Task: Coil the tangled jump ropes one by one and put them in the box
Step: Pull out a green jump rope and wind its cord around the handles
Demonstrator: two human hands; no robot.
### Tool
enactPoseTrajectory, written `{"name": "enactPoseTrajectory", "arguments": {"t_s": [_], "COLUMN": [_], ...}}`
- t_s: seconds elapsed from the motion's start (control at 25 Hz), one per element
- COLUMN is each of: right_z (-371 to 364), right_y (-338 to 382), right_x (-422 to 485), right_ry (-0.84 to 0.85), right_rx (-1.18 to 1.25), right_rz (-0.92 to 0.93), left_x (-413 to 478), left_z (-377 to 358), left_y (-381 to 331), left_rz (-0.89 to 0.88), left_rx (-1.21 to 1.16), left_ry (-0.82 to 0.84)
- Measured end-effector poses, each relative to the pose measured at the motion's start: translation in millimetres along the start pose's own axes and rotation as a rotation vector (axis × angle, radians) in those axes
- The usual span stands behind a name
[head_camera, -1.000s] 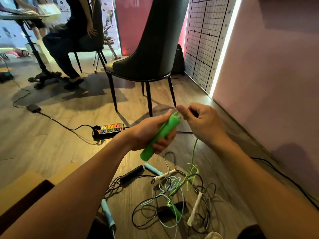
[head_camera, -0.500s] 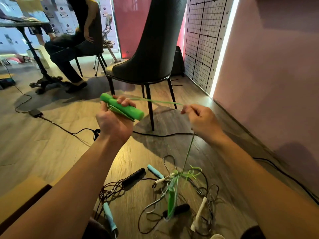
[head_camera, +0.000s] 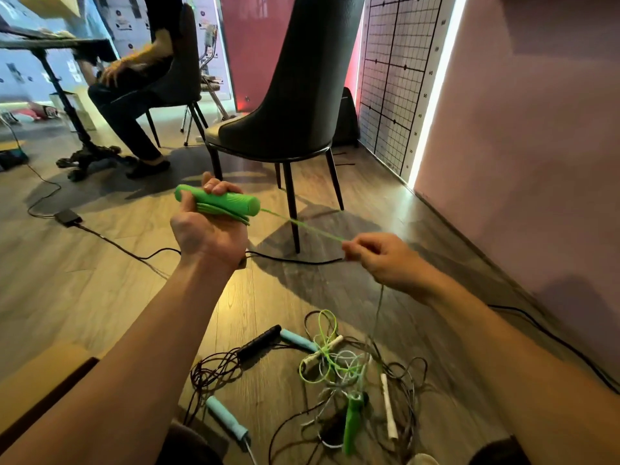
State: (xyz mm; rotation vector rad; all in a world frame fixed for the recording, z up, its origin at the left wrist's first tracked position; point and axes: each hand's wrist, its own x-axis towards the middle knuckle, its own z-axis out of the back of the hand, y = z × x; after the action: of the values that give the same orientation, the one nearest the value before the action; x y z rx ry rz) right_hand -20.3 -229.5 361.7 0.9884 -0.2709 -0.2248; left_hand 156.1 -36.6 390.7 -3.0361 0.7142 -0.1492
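Winding rope [head_camera: 302, 225] onto handle [head_camera: 219, 202]
Gripping handle and wound loops in left hand [head_camera: 208, 231]; pinching rope in right hand [head_camera: 385, 260], now pulled wide apart after meeting a second ago. Dragging rope up from tangle [head_camera: 352, 374] on floor [head_camera: 100, 270], so probably another wrap due; boxing not yet near.

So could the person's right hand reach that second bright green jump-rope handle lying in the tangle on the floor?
Probably yes, but not freely: the right hand pinches the thin green cord, and the bright green handle on the floor lies inside the tangle of cords, so lifting it would likely drag them.
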Motion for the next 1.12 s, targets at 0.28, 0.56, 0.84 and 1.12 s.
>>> {"name": "enactPoseTrajectory", "arguments": {"t_s": [0.28,0.56,0.84,1.12], "right_z": [-3.9,-2.2,-3.4,-10.7], "right_y": [17.7,52.5,36.6,5.1], "right_x": [-11.2,-17.4,-7.4,4.9], "right_ry": [0.343,0.108,-0.32,0.15], "right_rx": [-0.127,-0.004,-0.149,0.196], "right_rz": [-0.275,0.132,0.331,-0.154], "left_x": [2.3,-6.8,-41.6,-46.4], "left_z": [3.7,15.8,5.5,-6.6], "left_y": [8.1,14.3,44.7,49.8], "left_rz": [-0.127,-0.125,0.78,0.967], "left_rx": [0.252,1.202,1.714,0.831], "left_ry": [-0.101,0.097,0.481,0.464]}}
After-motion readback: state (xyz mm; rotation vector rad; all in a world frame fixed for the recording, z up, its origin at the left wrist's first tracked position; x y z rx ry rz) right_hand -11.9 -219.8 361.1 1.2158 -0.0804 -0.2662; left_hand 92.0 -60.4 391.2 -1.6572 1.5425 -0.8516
